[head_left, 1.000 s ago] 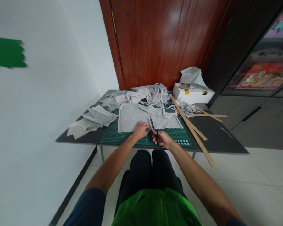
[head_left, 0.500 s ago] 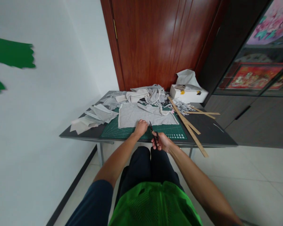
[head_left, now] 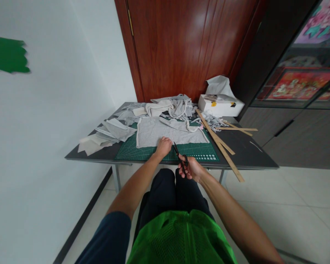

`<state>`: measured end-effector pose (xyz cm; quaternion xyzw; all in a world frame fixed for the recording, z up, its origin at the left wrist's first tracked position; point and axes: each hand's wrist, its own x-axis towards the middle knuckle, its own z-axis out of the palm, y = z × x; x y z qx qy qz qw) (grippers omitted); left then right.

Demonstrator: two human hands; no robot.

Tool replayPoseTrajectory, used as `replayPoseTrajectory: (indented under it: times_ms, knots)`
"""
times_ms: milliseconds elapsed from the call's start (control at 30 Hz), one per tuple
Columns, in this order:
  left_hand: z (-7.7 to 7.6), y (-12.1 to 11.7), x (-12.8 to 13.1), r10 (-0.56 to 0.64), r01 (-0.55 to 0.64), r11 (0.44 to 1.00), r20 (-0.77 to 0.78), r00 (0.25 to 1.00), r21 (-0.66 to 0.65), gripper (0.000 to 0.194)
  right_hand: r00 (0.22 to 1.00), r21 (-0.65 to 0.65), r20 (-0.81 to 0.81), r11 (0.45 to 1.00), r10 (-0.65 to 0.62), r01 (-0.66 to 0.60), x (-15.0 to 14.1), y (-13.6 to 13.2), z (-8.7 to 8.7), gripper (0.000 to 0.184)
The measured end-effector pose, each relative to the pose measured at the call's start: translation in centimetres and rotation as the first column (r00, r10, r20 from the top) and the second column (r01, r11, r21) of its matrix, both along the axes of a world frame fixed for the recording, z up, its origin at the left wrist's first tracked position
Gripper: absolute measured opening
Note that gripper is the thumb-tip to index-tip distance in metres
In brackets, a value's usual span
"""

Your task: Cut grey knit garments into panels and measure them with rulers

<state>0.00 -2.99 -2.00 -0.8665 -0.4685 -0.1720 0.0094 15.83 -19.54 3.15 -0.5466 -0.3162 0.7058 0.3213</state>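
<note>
A light grey fabric piece point(head_left: 151, 132) with pale bound edges lies spread on the green cutting mat point(head_left: 126, 151). My left hand point(head_left: 164, 146) is closed at its near edge, with the fabric's border seemingly pinched; the fingertips are partly hidden. Just right of that hand, black scissors point(head_left: 177, 151) point away from me, tips close to the fabric's front edge. My right hand point(head_left: 191, 168) grips their handles, palm up, near the table's front edge. The blades look nearly together.
Folded grey cloth pieces point(head_left: 114, 130) lie at left, more fabric point(head_left: 159, 108) is heaped behind. Wooden strips point(head_left: 217, 141) cross at right, one overhanging the front edge. Thin scraps point(head_left: 212, 121) and a white box point(head_left: 220, 106) sit at the back right of the dark table point(head_left: 253, 157).
My right hand has drawn the scissors back toward me, away from the fabric. My left hand stays at the near edge, its fingers now closer together. The view has shifted slightly.
</note>
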Motion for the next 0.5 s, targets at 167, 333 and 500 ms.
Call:
replayPoseTrajectory:
  times_ms: [167, 333, 500]
  knots:
    - [-0.1, -0.2, -0.2, 0.006, -0.005, 0.999, -0.001, 1.000, 0.033, 0.034, 0.999, 0.006, -0.007, 0.999, -0.037, 0.037, -0.7, 1.2, -1.2, 0.048]
    - [-0.3, -0.2, -0.4, 0.003, -0.003, 0.998, -0.005, 1.000, 0.055, 0.034, 0.997, 0.043, 0.008, 0.996, -0.080, 0.080, -1.6, 2.5, -2.2, 0.047]
    - [-0.3, -0.3, -0.6, -0.014, 0.014, 0.998, -0.001, 1.000, 0.059, 0.033, 0.996, 0.066, 0.033, 0.995, -0.082, 0.080, -2.0, 3.4, -2.5, 0.045]
